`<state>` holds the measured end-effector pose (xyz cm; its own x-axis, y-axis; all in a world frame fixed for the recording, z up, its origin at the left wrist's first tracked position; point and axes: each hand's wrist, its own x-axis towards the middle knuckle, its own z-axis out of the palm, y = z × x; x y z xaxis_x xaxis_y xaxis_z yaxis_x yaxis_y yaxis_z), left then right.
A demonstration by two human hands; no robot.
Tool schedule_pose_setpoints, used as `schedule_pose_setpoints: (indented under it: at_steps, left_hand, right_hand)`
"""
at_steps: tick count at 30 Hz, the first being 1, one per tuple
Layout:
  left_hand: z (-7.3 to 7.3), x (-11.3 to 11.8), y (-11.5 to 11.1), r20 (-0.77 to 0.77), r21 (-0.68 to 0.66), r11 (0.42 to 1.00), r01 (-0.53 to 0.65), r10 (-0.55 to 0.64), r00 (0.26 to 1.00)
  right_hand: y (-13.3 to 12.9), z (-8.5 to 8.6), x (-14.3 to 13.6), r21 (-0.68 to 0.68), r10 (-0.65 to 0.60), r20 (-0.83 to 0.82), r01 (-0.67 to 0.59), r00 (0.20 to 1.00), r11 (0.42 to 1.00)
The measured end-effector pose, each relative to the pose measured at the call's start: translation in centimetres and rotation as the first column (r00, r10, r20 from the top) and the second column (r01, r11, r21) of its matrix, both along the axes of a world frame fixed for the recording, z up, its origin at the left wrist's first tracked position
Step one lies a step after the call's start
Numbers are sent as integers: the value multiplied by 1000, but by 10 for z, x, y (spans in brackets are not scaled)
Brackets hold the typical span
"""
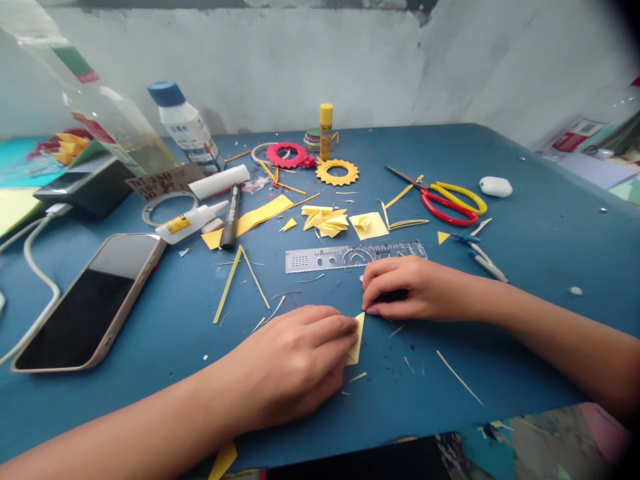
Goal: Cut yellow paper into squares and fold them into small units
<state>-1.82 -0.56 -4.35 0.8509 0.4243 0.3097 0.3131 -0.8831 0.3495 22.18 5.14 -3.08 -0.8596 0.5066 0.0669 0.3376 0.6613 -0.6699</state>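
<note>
A small piece of folded yellow paper (356, 347) lies on the blue table, partly hidden under my left hand (305, 353). The fingers of that hand are bent together and hold the paper from its left side. My right hand (400, 290) is closed in a pinch at the paper's upper pointed tip. Just beyond my hands is a clear stencil ruler (320, 259). Behind it sit a pile of folded yellow paper pieces (326, 220) and a yellow paper square (369, 226). Thin yellow offcuts (256, 277) are scattered around my left hand.
Scissors (450, 202) with red and yellow handles lie at the right, near a compass (483, 257). Leftward are a phone (90, 303), a glue bottle (187, 222) and a black marker (231, 217). Farther back stand a glue stick (326, 130), paper rings (337, 172) and bottles (187, 127).
</note>
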Motion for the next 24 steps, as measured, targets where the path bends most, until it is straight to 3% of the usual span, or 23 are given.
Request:
schedule_pose_setpoints:
  at_steps: [5,11,24]
  left_hand:
    - [1,0,-1,-13,10,1000,3,-3,1000]
    - [3,2,-4,11,32,993,-111,111,994]
    - [4,5,-3,-19,55,996,-69,70,997]
  right_hand:
    - [0,0,0,-9,-5,4,5,1000,1000]
    - [0,1,0,-6,-14,7,14,1000,1000]
    - [-7,6,-5,-68,-132,50,135,990,989]
